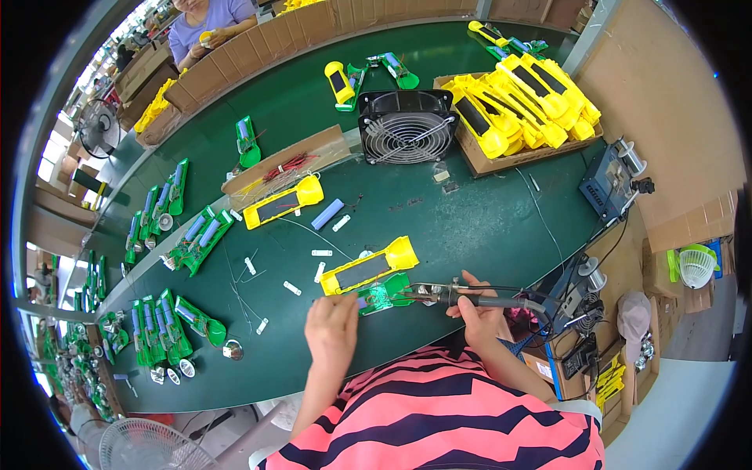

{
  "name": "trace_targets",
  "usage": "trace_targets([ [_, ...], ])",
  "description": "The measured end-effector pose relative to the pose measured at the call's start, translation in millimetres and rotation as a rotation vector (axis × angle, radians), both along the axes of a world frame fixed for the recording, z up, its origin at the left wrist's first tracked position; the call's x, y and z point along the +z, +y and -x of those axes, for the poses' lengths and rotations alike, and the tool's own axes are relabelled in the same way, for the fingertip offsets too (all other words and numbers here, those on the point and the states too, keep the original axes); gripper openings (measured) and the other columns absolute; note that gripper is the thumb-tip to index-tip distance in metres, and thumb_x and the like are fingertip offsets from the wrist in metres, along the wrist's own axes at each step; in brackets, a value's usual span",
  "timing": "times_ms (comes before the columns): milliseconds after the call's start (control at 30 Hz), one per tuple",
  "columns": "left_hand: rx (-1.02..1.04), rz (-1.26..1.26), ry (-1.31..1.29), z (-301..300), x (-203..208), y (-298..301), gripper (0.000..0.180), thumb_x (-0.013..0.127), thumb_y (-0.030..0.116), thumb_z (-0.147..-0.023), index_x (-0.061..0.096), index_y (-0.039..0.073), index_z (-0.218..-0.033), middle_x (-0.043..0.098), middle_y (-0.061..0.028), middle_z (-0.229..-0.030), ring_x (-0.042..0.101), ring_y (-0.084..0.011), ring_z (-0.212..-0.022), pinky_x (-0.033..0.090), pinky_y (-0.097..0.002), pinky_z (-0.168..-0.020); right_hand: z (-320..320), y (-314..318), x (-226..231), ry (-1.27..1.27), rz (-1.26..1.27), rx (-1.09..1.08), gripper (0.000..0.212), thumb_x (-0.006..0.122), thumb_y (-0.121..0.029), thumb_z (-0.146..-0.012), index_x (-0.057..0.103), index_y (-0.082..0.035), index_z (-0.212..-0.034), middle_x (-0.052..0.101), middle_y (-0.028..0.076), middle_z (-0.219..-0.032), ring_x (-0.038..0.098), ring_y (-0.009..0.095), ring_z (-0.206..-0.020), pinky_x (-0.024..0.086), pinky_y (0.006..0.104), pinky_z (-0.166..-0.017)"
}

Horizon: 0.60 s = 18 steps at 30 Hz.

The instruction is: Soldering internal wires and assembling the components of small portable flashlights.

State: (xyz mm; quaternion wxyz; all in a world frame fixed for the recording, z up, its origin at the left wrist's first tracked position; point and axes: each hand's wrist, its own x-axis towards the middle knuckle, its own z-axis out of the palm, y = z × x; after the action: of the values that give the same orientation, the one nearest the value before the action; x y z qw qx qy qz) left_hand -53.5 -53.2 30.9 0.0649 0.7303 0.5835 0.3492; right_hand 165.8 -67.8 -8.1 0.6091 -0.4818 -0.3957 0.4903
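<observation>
Open green shell (384,296), in front of black fan (409,129) (round wire guard), looks part-done; yellow plastic cover (364,270) w/ dark flat panel lies alongside, unjoined. L hand (330,329) fingers bunched at shell's end, exact pinch unclear; R hand (482,319) wrapped round sold. iron (501,302) handle. Left of fan, glossy shells w/ smooth cyl. blue cells (210,233) also uncovered, so prob. lots left; cardboard ctn (509,161) of loose covers (558,110) right of fan.
</observation>
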Motion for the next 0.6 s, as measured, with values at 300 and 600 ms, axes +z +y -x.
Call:
trace_targets([
  [300, -0.271, 0.062, 0.097, 4, -4, 2, 0.016, 0.063, 0.005, -0.064, 0.064, 0.006, -0.080, 0.056, -0.0048, -0.075, 0.053, -0.0215, -0.071, 0.043, -0.0320, -0.064, 15, -2, -3, 0.010, 0.029, 0.076, 0.017, 0.055, 0.004, -0.076, 0.051, 0.006, -0.092, 0.051, 0.017, -0.098, 0.060, 0.014, -0.062, 0.049, 0.0221, -0.056],
  [600, -0.260, 0.097, 0.054, 4, -7, 1, 0.018, 0.060, 0.000, -0.062, 0.065, 0.006, -0.078, 0.054, -0.0052, -0.072, 0.052, -0.0210, -0.069, 0.044, -0.0312, -0.061, 18, 0, -6, -0.026, -0.003, 0.083, 0.018, 0.056, 0.002, -0.076, 0.051, 0.005, -0.092, 0.054, 0.014, -0.091, 0.059, 0.013, -0.062, 0.049, 0.0221, -0.057],
])
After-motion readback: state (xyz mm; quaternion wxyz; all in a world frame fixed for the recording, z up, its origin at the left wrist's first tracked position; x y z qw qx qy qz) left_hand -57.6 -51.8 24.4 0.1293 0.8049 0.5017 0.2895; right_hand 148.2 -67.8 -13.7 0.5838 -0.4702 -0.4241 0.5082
